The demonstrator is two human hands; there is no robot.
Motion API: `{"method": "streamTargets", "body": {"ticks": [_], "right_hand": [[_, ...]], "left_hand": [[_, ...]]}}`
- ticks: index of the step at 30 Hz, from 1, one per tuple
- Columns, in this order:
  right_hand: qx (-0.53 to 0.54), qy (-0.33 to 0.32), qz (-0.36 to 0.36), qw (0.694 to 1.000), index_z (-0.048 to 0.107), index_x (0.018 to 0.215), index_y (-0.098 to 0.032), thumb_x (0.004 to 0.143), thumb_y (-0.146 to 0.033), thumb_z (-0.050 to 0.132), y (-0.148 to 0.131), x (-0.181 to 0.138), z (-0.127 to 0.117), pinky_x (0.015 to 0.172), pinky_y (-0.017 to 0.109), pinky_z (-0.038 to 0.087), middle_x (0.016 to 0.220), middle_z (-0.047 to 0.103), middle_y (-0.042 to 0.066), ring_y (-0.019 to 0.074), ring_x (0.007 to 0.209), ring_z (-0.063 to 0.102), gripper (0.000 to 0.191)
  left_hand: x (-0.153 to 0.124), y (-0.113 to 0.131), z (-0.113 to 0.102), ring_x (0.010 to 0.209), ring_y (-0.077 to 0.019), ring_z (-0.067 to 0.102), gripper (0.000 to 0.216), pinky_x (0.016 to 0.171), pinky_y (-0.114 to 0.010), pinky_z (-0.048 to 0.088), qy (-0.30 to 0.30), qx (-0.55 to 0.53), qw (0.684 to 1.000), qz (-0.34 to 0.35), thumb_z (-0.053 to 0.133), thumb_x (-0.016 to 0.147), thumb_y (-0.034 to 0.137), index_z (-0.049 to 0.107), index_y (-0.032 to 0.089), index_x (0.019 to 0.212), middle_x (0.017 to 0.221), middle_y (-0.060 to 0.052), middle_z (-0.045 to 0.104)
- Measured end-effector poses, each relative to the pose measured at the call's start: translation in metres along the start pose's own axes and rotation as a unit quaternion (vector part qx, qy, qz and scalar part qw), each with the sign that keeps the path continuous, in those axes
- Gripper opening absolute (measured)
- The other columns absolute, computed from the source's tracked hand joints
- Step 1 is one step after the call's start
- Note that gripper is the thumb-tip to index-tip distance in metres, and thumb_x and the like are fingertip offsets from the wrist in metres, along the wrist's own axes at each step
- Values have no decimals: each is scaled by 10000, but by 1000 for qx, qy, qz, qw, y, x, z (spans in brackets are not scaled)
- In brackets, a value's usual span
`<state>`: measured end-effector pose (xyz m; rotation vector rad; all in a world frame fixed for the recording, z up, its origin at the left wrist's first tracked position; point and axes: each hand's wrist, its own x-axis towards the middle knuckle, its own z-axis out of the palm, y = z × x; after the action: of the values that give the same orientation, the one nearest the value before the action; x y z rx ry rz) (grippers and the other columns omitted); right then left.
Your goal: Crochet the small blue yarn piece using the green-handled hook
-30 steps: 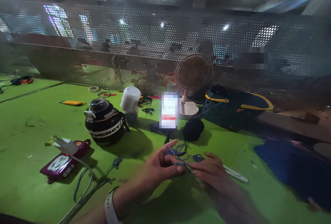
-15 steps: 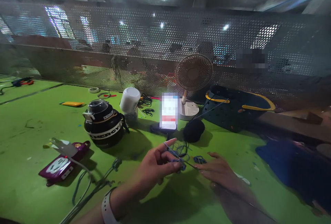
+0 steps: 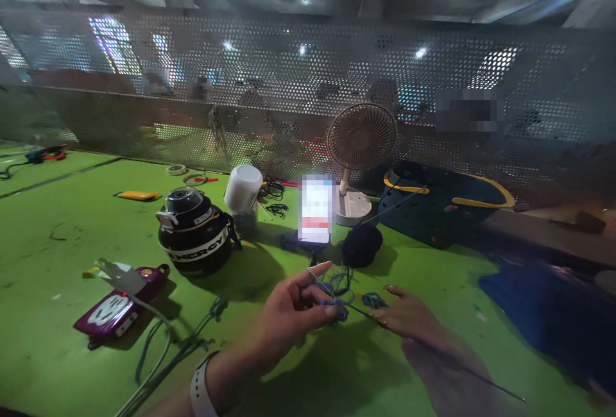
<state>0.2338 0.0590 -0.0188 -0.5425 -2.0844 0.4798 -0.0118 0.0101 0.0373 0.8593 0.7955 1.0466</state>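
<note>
Some blue yarnwork (image 3: 341,310) sits pinched in the left hand (image 3: 298,308) — narrow grip. Right hand (image 3: 414,317) holds a thin rod (image 3: 360,311).

Left grip (image 3: 291,311) pinched, index finger (image 3: 320,269) extended, right grip (image 3: 414,321) palm-down.

A small, bunched blue piece (image 3: 341,312) sits pinched in the left hand (image 3: 289,312); a thin dark rod (image 3: 359,310) slants from it under the right hand (image 3: 416,319). Blue yarn (image 3: 342,278) loops loosely behind.

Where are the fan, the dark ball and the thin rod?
Fan (image 3: 362,136): head view, middle of its grille.
Dark ball (image 3: 362,246): head view, its front.
Thin rod (image 3: 357,309): head view, front part of its shaft.
</note>
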Motion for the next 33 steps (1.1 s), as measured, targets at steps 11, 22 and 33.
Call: {"method": "streamTargets", "body": {"ticks": [11,22,33], "right_hand": [[301,277,382,829,782,765,-272,703,-405,815,-63,-10,23,732,316,577,858,795,49,223,830,734,150],[496,315,483,649,749,699,-203,577,-373,899,-59,2,49,718,284,578,717,756,20,176,705,705,257],[273,301,423,810,769,798,-243,732,-536,745,-65,-4,56,665,326,522,740,753,46,209,691,676,302]], "left_hand": [[-1,-4,0,521,-50,501,788,463,-184,362,-12,5,1000,7,880,606,251,550,106,1307,644,53,614],[3,-25,0,557,-50,494,687,546,-193,394,11,12,999,39,886,602,270,640,183,1237,672,50,599],[2,-31,4,658,-127,576,706,696,-274,451,53,92,991,83,814,692,234,549,171,1343,702,9,671]]}}
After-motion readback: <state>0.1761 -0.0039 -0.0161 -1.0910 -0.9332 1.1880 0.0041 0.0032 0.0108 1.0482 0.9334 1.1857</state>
